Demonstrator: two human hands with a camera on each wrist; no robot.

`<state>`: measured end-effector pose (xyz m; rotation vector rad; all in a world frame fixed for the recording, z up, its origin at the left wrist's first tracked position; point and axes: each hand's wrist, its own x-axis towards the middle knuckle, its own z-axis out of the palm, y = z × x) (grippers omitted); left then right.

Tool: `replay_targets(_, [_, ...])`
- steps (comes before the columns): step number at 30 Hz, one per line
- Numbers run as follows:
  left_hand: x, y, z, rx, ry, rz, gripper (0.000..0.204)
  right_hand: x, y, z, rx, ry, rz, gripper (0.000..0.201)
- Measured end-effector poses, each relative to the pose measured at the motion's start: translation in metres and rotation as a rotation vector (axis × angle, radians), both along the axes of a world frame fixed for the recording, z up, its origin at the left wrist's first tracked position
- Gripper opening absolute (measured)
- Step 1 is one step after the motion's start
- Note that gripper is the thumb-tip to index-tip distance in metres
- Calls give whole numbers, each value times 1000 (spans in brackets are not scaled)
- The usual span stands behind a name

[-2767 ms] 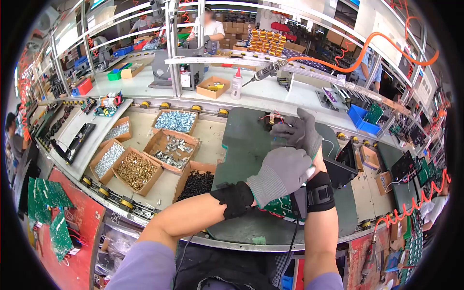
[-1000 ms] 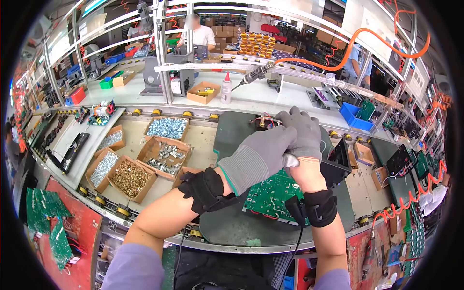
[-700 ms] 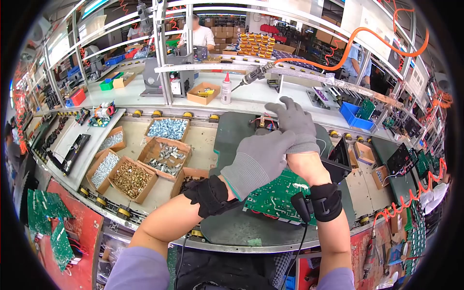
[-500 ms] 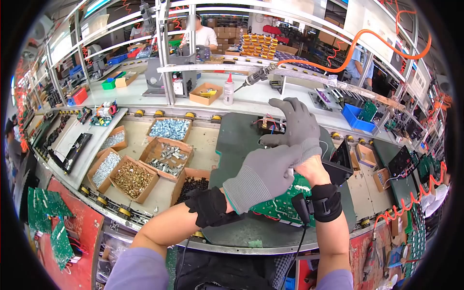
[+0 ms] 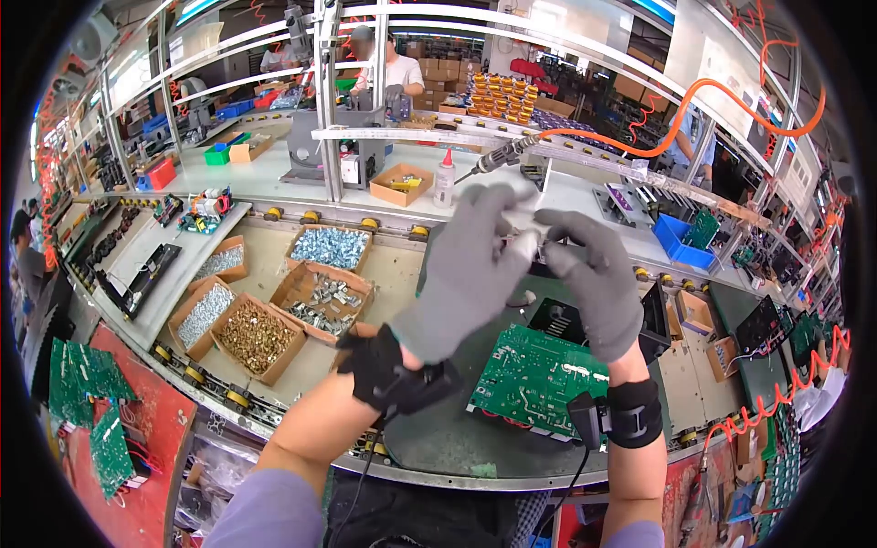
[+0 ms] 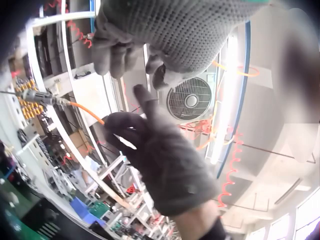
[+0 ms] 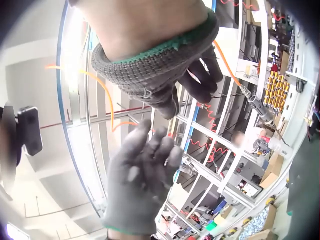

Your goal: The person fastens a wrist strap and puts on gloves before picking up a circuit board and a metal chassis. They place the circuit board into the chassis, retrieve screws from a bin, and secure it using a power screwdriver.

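Note:
Both hands wear grey work gloves and are raised over the bench in the head view. The left hand [image 5: 466, 269] has loosely bent fingers, with no object seen in it. Facing it, the right hand [image 5: 598, 283] also has bent, spread fingers and holds nothing visible. A gap shows between the two hands in the left wrist view, the left hand [image 6: 170, 37] above the right hand [image 6: 165, 160]. Below them a green circuit board [image 5: 539, 379] lies on the dark green mat [image 5: 434, 447]. Behind the board is a black slotted part [image 5: 559, 320], partly covered by the right hand.
Cardboard boxes of blue-silver parts [image 5: 329, 247], metal clips [image 5: 329, 297] and brass-coloured pieces [image 5: 258, 338] stand left. A hanging power screwdriver [image 5: 502, 155] points toward a red-capped bottle [image 5: 445, 178]. A black housing [image 5: 654, 320] stands right of the mat. Cables trail from both wrists.
The left hand was at the right glove's cuff and wrist; it has let go and moved up and left. The right hand has turned, and more of the circuit board shows.

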<state>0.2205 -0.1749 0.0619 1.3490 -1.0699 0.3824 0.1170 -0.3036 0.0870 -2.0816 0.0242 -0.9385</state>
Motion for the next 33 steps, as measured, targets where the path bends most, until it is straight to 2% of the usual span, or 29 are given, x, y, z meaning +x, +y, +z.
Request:
replay_targets(2, [6, -5, 0, 70, 112, -86, 34, -3, 10, -7, -205, -81, 9, 35])
replay_targets(4, [18, -10, -8, 104, 90, -111, 29, -10, 17, -5, -156, -113, -7, 37])
replay_targets(6, [22, -6, -10, 144, 68, -140, 25, -23, 15, 11, -490, 49, 4, 42])
replay_targets(7, [22, -1, -7, 169, 58, -94, 21, -25, 6, 5, -490, 49, 1, 42])
replay_targets(9, [18, 1, -6, 191, 51, -51, 18, -27, -14, -14, -132, 69, 122, 46])
replay_targets(10, [15, 0, -7, 175, 36, -87, 19, -27, -8, -8, -133, 72, 121, 46])
replay_targets(12, [4, -2, -6, 159, 21, -126, 21, -25, 9, 10, 375, 135, 386, 50])
replay_targets(13, [-5, -4, -2, 78, 14, -86, 23, -18, 3, 3, 414, 32, 371, 56])
replay_targets(14, [-13, -5, -1, -3, 8, -47, 25, -19, 8, 6, 553, -72, 330, 58])
replay_targets(16, [-25, 1, -6, 204, -198, -67, 37, -16, -14, 0, 663, -217, 397, 57])
replay_targets(18, [-42, -9, -18, 265, -190, -299, 44, -11, -5, 1, 754, -298, 325, 57])
replay_targets(19, [-45, -15, -22, 274, -198, -295, 42, -8, 1, 0, 844, -376, 260, 57])
replay_targets(21, [-45, -19, -24, 282, -204, -289, 39, -4, 11, 0, 814, -374, 218, 57])
replay_targets(22, [-41, -19, -20, 307, -314, -274, 35, -3, 15, 1, 784, -378, 176, 56])
replay_targets(23, [-39, -19, -18, 333, -423, -260, 30, -3, 16, 2, 797, -355, 212, 55])
replay_targets(24, [-36, -20, -17, 333, -422, -261, 30, -3, 16, 1, 798, -354, 210, 55])
replay_targets(26, [-29, -21, -18, 325, -585, -228, 23, -4, 17, 0, 870, -373, 332, 55])
replay_targets(27, [-29, -21, -19, 326, -585, -226, 23, -4, 14, -1, 871, -373, 335, 55])
replay_targets(29, [-28, -20, -22, 529, -568, -160, 26, -4, 7, -2, 903, -398, 477, 54])
replay_targets(30, [-32, -17, -23, 529, -564, -154, 26, -3, 7, 0, 856, -449, 433, 51])
replay_targets(32, [-42, -9, -23, 680, -477, -344, 31, -3, 1, 4, 906, -424, 517, 49])
replay_targets(33, [-46, -8, -24, 628, -440, -408, 34, -4, 3, 7, 908, -424, 518, 49])
